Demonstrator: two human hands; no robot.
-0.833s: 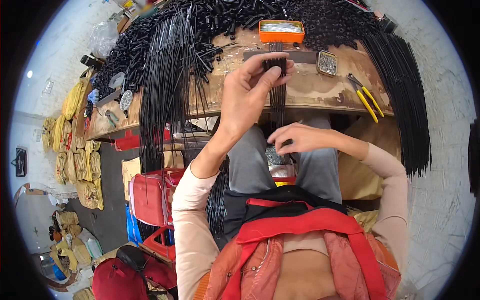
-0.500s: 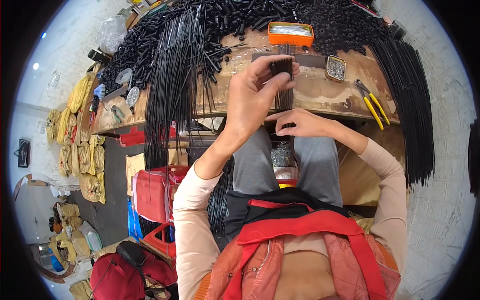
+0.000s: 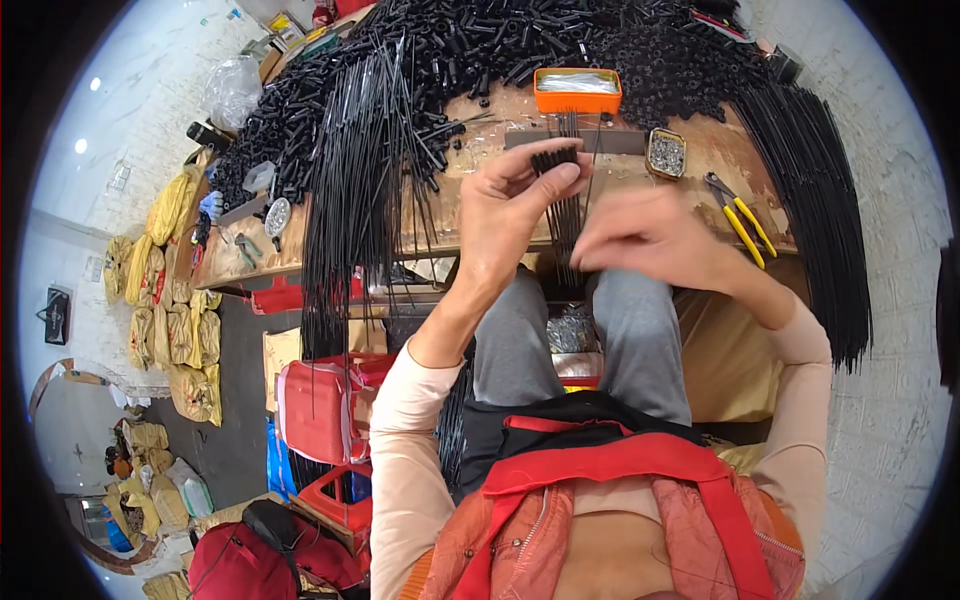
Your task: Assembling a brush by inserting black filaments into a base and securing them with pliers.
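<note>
Over the wooden workbench's (image 3: pixel 470 215) front edge, the left hand (image 3: pixel 515 215) pinches a bundle of thin black rods (image 3: pixel 562 190) upright. The right hand (image 3: pixel 655 240), loosely curled, touches the rods lower down, beside yellow-handled pliers (image 3: pixel 742 215).

Bundle of thin black rods (image 3: pixel 562 205), upright, tops level, over bench edge.

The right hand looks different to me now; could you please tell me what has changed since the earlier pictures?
The right hand has come up from the lap to the edge of the wooden bench, beside the left hand, at the lower part of the bundle of thin black rods. The left hand still pinches the bundle's top end. The orange tray, the yellow-handled pliers and the black rods hanging over the bench edge lie as before.
</note>
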